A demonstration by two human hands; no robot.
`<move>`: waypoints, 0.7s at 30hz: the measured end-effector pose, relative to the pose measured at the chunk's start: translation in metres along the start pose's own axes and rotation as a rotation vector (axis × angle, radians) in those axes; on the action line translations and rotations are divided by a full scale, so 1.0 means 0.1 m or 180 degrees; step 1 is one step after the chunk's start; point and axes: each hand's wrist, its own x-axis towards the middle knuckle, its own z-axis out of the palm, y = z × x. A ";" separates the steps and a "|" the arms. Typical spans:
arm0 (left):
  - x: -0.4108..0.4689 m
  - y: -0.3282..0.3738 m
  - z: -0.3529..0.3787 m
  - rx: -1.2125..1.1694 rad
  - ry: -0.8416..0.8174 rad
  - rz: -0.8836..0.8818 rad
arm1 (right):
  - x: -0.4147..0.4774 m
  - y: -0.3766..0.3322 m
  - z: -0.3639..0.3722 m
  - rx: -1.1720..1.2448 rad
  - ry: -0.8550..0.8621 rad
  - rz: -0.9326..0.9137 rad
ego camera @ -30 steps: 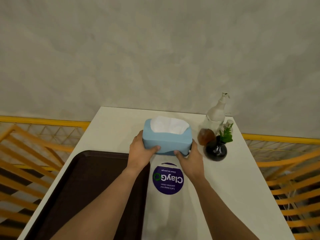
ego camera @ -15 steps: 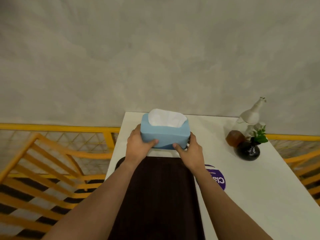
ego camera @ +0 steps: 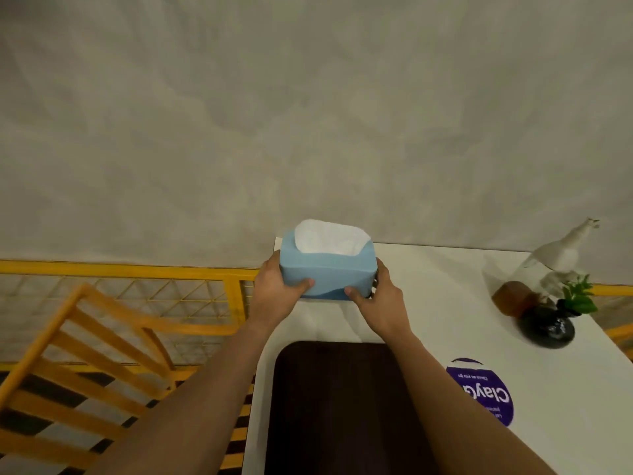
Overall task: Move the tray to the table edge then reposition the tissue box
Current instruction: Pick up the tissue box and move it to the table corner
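A light blue tissue box [ego camera: 327,270] with white tissue showing at its top is at the far left corner of the white table [ego camera: 445,323], close to the wall. My left hand [ego camera: 277,294] grips its left end and my right hand [ego camera: 382,301] grips its right end. Whether the box touches the tabletop cannot be told. A dark brown tray [ego camera: 339,399] lies along the table's left edge, just nearer to me than the box, partly under my forearms.
At the far right of the table stand a clear spray bottle [ego camera: 561,258], a brown jar [ego camera: 512,298] and a black vase with a green plant [ego camera: 548,325]. A purple round sticker [ego camera: 486,392] lies right of the tray. An orange chair [ego camera: 78,365] and yellow railing [ego camera: 120,269] stand to the left.
Both hands have carried the tissue box leftwards from beside the vase to the far left corner, beyond the tray. The view has swung left with it.
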 end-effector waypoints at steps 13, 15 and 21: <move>0.68 -0.59 0.24 0.0018 -0.0104 -0.0022 | 0.68 0.41 0.45 0.0073 -0.0127 0.0158; 0.75 -0.66 0.26 -0.0016 -0.0091 -0.0059 | 0.75 0.44 0.49 0.0063 -0.0104 0.0111; 0.90 -0.88 0.30 -0.0154 -0.0325 -0.0431 | 0.96 0.50 0.53 0.0010 -0.0238 0.0162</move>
